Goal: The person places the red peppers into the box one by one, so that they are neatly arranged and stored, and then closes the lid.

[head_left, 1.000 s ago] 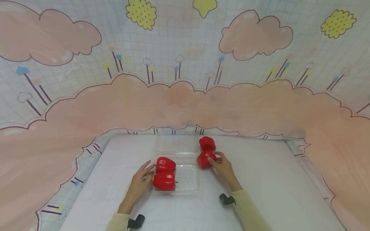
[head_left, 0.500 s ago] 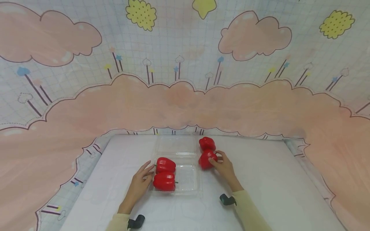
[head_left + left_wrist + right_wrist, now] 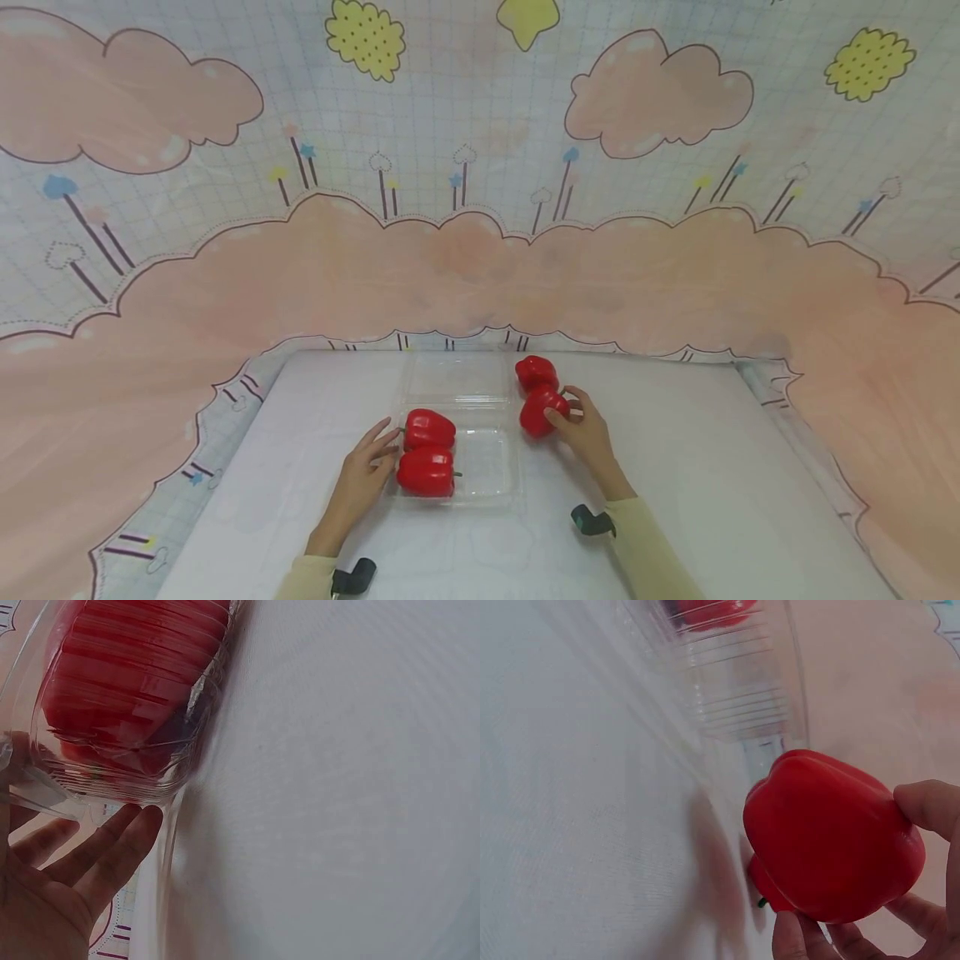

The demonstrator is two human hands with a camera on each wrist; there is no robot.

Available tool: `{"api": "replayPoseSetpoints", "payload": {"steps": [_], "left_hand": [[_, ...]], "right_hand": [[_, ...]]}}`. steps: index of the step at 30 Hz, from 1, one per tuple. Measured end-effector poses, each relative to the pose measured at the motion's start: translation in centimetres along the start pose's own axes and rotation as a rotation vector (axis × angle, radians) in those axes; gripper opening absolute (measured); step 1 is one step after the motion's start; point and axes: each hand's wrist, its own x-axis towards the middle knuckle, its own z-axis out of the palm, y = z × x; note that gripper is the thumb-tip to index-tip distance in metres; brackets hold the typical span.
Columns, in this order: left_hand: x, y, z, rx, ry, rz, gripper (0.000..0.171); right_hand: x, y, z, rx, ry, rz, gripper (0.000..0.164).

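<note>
Beside the container [image 3: 487, 487], the right hand [image 3: 588, 429] grips a pepper [image 3: 538, 413], now shifted rightward (left hand [image 3: 365, 468] spread).

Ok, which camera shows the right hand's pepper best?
The right wrist view: there the held pepper is large and mostly uncovered. The head view shows it small, partly covered by the right hand. The left wrist view doesn't show it.
</note>
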Motion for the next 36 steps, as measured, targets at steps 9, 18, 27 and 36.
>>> {"api": "replayPoseSetpoints", "payload": {"steps": [9, 18, 27, 36], "left_hand": [[0.0, 0.0, 0.1, -0.007, 0.001, -0.003, 0.042], [-0.1, -0.1, 0.0, -0.007, -0.002, 0.004, 0.043], [-0.1, -0.1, -0.1, -0.010, -0.002, 0.005, 0.043], [-0.1, -0.1, -0.1, -0.016, -0.002, 0.005, 0.043]], "right_hand": [[-0.8, -1.4, -0.8, 0.017, 0.036, -0.001, 0.067], [-1.5, -2.5, -1.2, 0.036, 0.043, -0.051, 0.067], [-2.5, -3.5, -1.3, 0.065, 0.045, -0.083, 0.065], [-3.3, -4.8, -1.3, 0.077, 0.043, -0.107, 0.067]]}}
